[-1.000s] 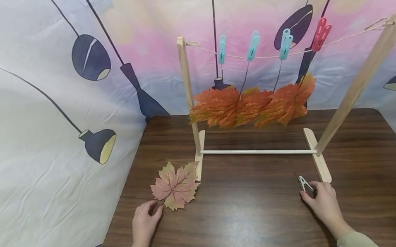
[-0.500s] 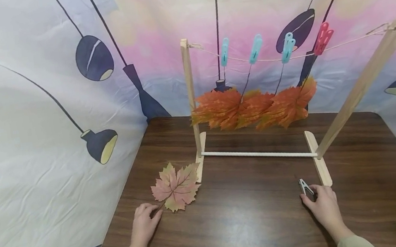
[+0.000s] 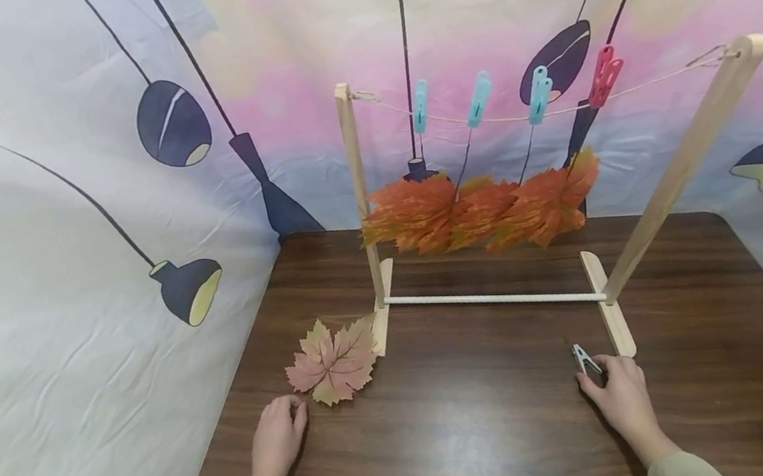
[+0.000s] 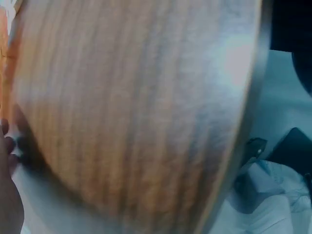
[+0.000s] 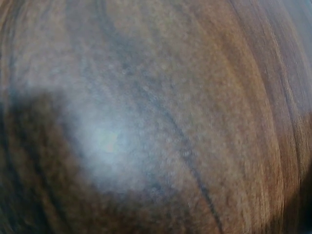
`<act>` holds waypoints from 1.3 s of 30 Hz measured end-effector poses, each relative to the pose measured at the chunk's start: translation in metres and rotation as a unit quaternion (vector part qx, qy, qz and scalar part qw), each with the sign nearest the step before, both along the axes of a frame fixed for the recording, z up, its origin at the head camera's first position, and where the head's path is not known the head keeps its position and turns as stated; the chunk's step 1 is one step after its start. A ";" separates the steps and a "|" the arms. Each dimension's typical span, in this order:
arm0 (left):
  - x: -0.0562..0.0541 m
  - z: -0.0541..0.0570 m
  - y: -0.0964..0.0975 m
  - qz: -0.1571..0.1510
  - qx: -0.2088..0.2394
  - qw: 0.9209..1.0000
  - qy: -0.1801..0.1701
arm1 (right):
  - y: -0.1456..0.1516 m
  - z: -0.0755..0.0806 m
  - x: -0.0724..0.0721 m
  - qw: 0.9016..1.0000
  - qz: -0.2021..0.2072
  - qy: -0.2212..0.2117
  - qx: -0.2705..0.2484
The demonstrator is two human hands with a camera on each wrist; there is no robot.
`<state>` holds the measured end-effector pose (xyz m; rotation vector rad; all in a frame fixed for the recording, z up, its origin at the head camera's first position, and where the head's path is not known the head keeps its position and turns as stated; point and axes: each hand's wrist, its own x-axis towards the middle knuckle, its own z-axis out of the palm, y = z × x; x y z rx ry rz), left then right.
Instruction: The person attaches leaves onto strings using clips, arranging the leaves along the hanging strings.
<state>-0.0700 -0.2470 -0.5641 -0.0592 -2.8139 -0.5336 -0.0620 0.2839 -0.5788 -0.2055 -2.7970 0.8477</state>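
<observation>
On the tabletop, a pink and pale green artificial leaf [image 3: 331, 365] lies flat at the left, against the rack's foot. My left hand [image 3: 276, 438] rests beside it, thumb and forefinger pinching at its stem; the contact itself is small and partly hidden. In the left wrist view only blurred fingers [image 4: 7, 151] appear at the left edge. Towards the right, my right hand [image 3: 619, 393] holds a pale clothespin [image 3: 583, 358] between thumb and fingers, just above or on the table. The right wrist view takes in only wood grain, neither hand nor clothespin.
A wooden rack [image 3: 686, 166] with a strung line stands at the back. Orange leaves [image 3: 479, 213] hang there from blue clothespins [image 3: 479, 99] and a red clothespin [image 3: 605, 77]. A white bar [image 3: 494, 298] joins its feet. Printed cloth hangs behind the table [image 3: 465, 436].
My left thumb has drawn in towards the forefinger at the leaf stem. The right hand keeps its hold on the clothespin. The head view has shifted slightly.
</observation>
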 end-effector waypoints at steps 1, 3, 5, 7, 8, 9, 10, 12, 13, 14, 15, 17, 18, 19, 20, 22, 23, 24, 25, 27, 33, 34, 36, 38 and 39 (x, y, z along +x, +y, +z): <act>0.000 0.003 0.001 0.007 -0.001 1.000 -0.010 | 0.000 0.000 0.000 1.000 -0.001 0.002 0.001; -0.002 0.008 0.001 0.018 0.001 1.000 -0.020 | 0.000 0.000 0.000 1.000 -0.002 0.005 0.004; -0.003 0.013 0.000 0.026 0.010 0.999 -0.019 | 0.000 0.000 0.000 1.000 -0.002 0.005 0.005; -0.004 0.017 -0.001 0.032 0.032 0.999 -0.019 | 0.000 0.000 0.000 1.000 -0.002 0.001 0.005; -0.004 0.020 -0.002 0.035 0.044 0.998 -0.021 | 0.000 0.000 0.000 1.000 -0.002 -0.003 0.005; -0.005 0.023 -0.002 0.038 0.057 0.997 -0.026 | 0.000 0.000 0.000 1.000 -0.002 -0.006 0.004; -0.006 0.026 -0.003 0.040 0.072 0.996 -0.033 | 0.000 0.001 0.001 1.000 -0.002 -0.008 0.004; -0.009 0.034 -0.005 0.046 0.097 0.993 -0.057 | -0.001 0.002 0.001 1.000 -0.001 -0.014 0.005; -0.010 0.039 -0.006 0.046 0.107 0.991 -0.068 | -0.001 0.002 0.001 1.000 -0.001 -0.017 0.006; -0.011 0.044 -0.008 0.045 0.114 0.990 -0.076 | -0.002 0.003 0.002 1.000 0.000 -0.017 0.007; -0.012 0.050 -0.009 0.043 0.121 0.988 -0.085 | -0.002 0.003 0.002 1.000 0.000 -0.018 0.008; -0.014 0.063 -0.011 0.038 0.132 0.986 -0.097 | -0.002 0.004 0.002 1.000 0.001 -0.018 0.009; -0.014 0.070 -0.011 0.036 0.137 0.985 -0.097 | -0.002 0.004 0.002 1.000 0.000 -0.017 0.010; -0.014 0.077 -0.011 0.034 0.144 0.984 -0.095 | -0.002 0.004 0.002 1.000 0.000 -0.017 0.010; -0.015 0.082 -0.011 0.033 0.154 0.983 -0.094 | -0.002 0.004 0.001 1.000 -0.001 -0.016 0.010; -0.017 0.092 -0.007 0.040 0.180 0.979 -0.090 | -0.002 0.004 0.001 1.000 -0.004 -0.017 0.011; -0.018 0.095 -0.005 0.044 0.195 0.976 -0.087 | -0.002 0.004 0.001 1.000 -0.005 -0.018 0.011; -0.019 0.098 -0.002 0.049 0.211 0.973 -0.084 | -0.003 0.004 0.001 1.000 -0.006 -0.019 0.011; -0.021 0.100 0.001 0.050 0.233 0.968 -0.083 | -0.003 0.005 0.000 1.000 -0.007 -0.019 0.010; -0.025 0.103 0.008 0.048 0.277 0.956 -0.079 | -0.003 0.005 0.000 1.000 -0.008 -0.022 0.008; -0.038 0.106 0.029 0.010 0.365 0.929 -0.064 | -0.003 0.006 0.000 0.999 -0.007 -0.033 0.002; -0.041 0.106 0.032 0.008 0.371 0.927 -0.060 | -0.003 0.006 0.000 0.999 -0.008 -0.035 0.002; -0.045 0.108 0.037 0.002 0.374 0.926 -0.049 | -0.003 0.006 0.000 0.999 -0.013 -0.039 0.003; -0.050 0.110 0.042 -0.004 0.376 0.926 -0.031 | -0.002 0.006 0.000 0.999 -0.017 -0.044 0.003; -0.052 0.111 0.044 -0.006 0.375 0.927 -0.021 | -0.002 0.006 0.000 0.999 -0.019 -0.046 0.002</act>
